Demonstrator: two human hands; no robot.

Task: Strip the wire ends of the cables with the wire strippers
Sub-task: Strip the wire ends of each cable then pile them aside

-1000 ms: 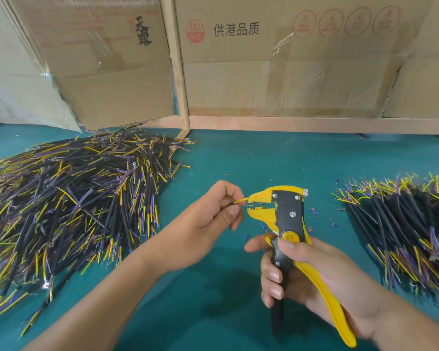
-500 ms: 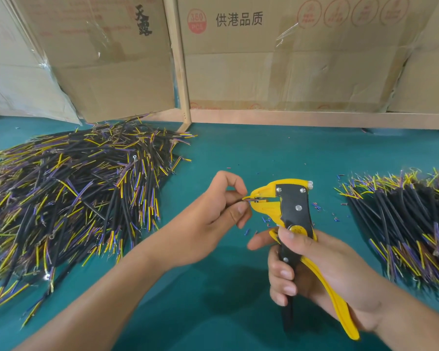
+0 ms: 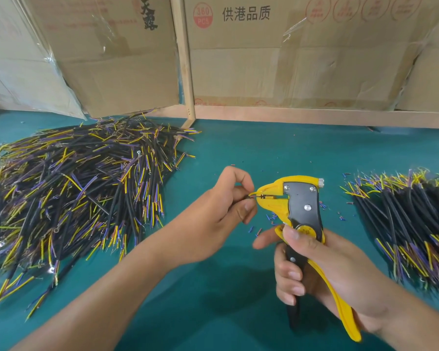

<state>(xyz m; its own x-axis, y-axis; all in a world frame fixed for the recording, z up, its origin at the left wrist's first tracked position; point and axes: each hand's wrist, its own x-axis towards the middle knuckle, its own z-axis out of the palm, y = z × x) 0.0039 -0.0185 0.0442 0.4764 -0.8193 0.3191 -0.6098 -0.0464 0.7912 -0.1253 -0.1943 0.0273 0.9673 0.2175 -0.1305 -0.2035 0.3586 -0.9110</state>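
My right hand (image 3: 322, 269) grips the handles of the yellow and black wire strippers (image 3: 299, 206), held upright with the jaws pointing left. My left hand (image 3: 221, 211) pinches a short cable (image 3: 251, 196) between thumb and fingers. The cable's yellow wire end sits inside the strippers' jaws. Most of the cable is hidden in my left hand. A big heap of black cables (image 3: 71, 188) with yellow and purple wire ends lies on the left of the teal table (image 3: 213, 312). A second, tidier pile of cables (image 3: 411, 224) lies on the right.
Small blue and red insulation scraps (image 3: 270, 219) lie scattered on the table under the strippers. Cardboard boxes (image 3: 289, 51) and a wooden post (image 3: 185, 59) stand along the table's far edge, close behind the left heap.
The wire end has gone from just outside the jaws to inside them. Both hands and the strippers have shifted slightly; the jaws have closed around the wire.
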